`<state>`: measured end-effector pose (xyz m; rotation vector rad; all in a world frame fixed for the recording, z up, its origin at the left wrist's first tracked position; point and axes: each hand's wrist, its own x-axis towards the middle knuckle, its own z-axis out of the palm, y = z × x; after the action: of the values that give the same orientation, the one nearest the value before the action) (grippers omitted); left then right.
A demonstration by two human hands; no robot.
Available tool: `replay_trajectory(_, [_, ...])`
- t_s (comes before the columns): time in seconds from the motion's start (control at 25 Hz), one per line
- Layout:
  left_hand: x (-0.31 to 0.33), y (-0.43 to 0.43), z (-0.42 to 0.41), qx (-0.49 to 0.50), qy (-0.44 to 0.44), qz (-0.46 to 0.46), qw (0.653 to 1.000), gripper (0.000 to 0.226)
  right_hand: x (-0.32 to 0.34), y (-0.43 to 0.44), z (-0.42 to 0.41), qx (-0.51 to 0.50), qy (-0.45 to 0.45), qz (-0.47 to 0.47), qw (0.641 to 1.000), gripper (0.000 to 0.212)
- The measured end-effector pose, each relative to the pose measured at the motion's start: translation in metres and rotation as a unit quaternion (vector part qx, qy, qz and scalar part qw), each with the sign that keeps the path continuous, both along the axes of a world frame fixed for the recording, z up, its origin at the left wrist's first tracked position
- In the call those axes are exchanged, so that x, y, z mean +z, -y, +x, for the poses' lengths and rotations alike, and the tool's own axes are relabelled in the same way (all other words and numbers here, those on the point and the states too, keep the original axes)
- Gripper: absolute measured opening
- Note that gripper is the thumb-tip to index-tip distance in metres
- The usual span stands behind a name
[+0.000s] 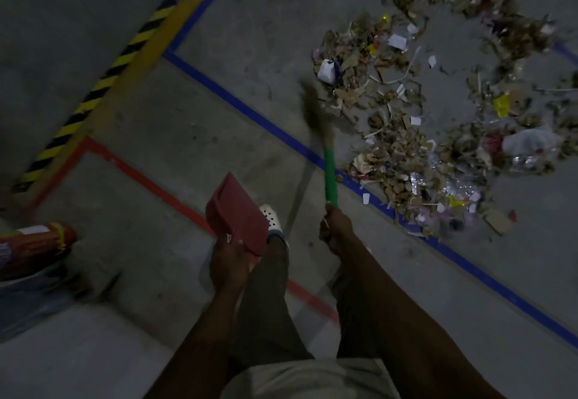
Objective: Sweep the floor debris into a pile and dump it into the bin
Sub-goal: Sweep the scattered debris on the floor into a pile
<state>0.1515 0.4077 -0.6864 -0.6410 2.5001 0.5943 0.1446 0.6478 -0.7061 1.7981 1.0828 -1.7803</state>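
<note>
The debris (422, 101) lies loose across the upper right of the floor (187, 136), a broad scatter of cardboard scraps, paper bits, foil and wrappers that is more a ragged ring than a pile, with its near edge spilling over the blue line (250, 111). The broom (330, 173) reaches toward the scatter's left edge, its bristles blurred with motion just beside the outermost scraps, which suits a stroke meant to drive strays inward from the rim. The right hand (333, 226) is clenched round the bottom of the green handle, a low one-handed grip that gives reach. The left hand (226, 261) grasps the dustpan (239, 211) by its lower edge and holds it off the floor, well apart from the mess (probably kept ready for scooping once a heap exists). A white shoe (270, 219) shows just beyond the pan, planted between the blue line and the red line (150, 176). Farther left runs a yellow-and-black hazard stripe (119, 64), and a red cylinder (37, 242) lies at the left edge; what it is I cannot tell. No bin is in view, so I judge the gathering is at an early stage and the dumping not yet near.
</note>
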Motion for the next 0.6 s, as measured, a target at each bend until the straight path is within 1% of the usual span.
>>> replay_trajectory(0.04, [0.003, 0.003, -0.018, -0.012, -0.010, 0.008, 1.000, 0.039, 0.010, 0.016, -0.006, -0.014, -0.003, 0.005, 1.000, 0.022])
replay_trajectory(0.12, [0.011, 0.004, -0.053, -0.037, -0.015, 0.018, 0.999, 0.040, 0.039, 0.052, 0.009, 0.019, 0.007, 0.020, 1.000, 0.024])
replay_trajectory(0.2, [0.020, 0.003, -0.081, -0.071, -0.027, 0.037, 0.996, 0.039, 0.070, 0.089, 0.047, 0.072, 0.024, 0.013, 0.997, 0.033])
replay_trajectory(0.28, [0.025, 0.000, -0.103, -0.103, -0.033, 0.054, 0.993, 0.038, 0.088, 0.109, 0.079, 0.098, 0.074, 0.013, 0.992, 0.045])
replay_trajectory(0.36, [0.026, -0.007, -0.119, -0.133, -0.020, 0.057, 0.989, 0.040, 0.098, 0.106, 0.090, 0.099, 0.095, 0.005, 0.990, 0.046])
replay_trajectory(0.48, [0.022, -0.018, -0.135, -0.154, 0.002, 0.051, 0.987, 0.041, 0.101, 0.076, 0.081, 0.137, 0.077, 0.009, 0.988, 0.048])
replay_trajectory(0.56, [0.019, -0.022, -0.139, -0.179, 0.003, 0.050, 0.983, 0.039, 0.090, 0.052, 0.062, 0.150, 0.067, -0.006, 0.986, 0.042])
replay_trajectory(0.6, [0.017, -0.023, -0.142, -0.198, -0.001, 0.048, 0.979, 0.038, 0.080, 0.043, 0.049, 0.133, 0.075, -0.015, 0.988, 0.039])
